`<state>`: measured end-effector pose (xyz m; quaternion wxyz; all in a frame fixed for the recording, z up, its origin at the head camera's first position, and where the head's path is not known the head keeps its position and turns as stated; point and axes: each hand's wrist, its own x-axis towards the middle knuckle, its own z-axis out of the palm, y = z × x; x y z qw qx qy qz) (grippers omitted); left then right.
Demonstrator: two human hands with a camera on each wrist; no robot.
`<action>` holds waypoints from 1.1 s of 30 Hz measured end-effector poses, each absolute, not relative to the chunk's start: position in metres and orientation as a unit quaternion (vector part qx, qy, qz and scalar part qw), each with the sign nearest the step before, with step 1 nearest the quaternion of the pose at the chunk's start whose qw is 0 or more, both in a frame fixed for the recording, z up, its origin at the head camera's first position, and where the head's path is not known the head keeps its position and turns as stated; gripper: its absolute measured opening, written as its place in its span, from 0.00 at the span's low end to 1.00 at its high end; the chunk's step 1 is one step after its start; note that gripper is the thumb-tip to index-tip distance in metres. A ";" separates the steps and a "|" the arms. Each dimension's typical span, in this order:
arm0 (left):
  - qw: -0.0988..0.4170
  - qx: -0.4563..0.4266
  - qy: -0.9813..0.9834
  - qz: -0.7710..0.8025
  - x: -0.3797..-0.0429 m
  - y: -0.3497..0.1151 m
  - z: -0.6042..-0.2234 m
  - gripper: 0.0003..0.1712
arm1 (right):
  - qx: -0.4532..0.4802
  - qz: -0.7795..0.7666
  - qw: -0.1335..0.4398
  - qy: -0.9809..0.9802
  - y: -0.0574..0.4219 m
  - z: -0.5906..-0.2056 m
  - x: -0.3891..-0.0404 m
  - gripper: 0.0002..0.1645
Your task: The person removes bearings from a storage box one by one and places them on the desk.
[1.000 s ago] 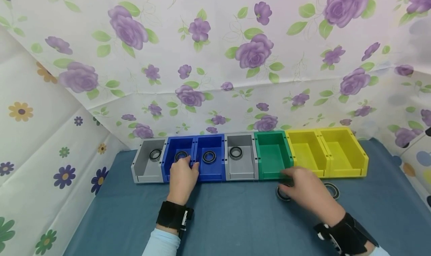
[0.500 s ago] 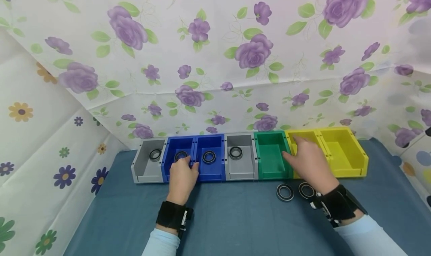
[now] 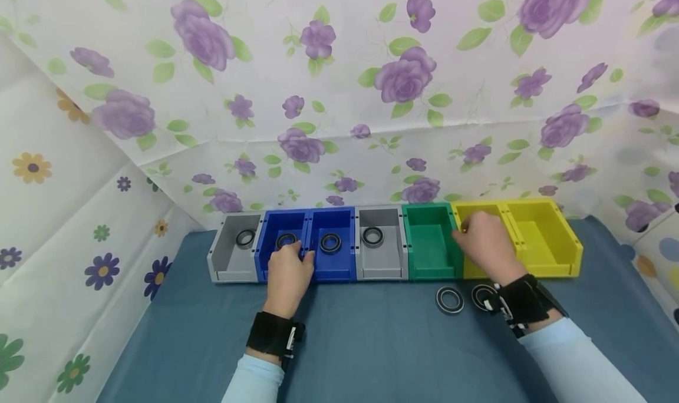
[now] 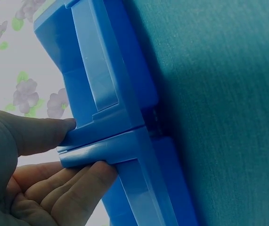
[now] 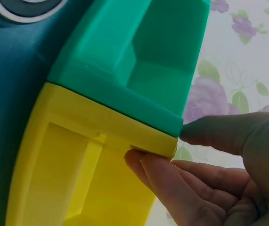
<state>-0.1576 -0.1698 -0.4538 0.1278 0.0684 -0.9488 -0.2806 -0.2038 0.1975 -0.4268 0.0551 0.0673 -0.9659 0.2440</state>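
Flowered cloth (image 3: 350, 111) spans the upper frame above a blue-covered bench (image 3: 366, 350). Left of centre, the left hand (image 3: 288, 276) pinches the touching walls of two blue bins (image 3: 334, 271); right of centre, the right hand (image 3: 488, 247) pinches the green bin (image 3: 431, 244) and yellow bin (image 3: 474, 269) where they meet.

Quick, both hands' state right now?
Left hand: closed, pinching two blue bins at their joined walls.
Right hand: closed, pinching green bin and adjacent yellow bin likewise.
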 end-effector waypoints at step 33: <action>0.198 -0.125 -0.951 -0.201 -0.172 -0.091 -0.425 0.24 | -0.046 0.250 -0.136 -0.958 0.185 -0.407 -0.226 0.14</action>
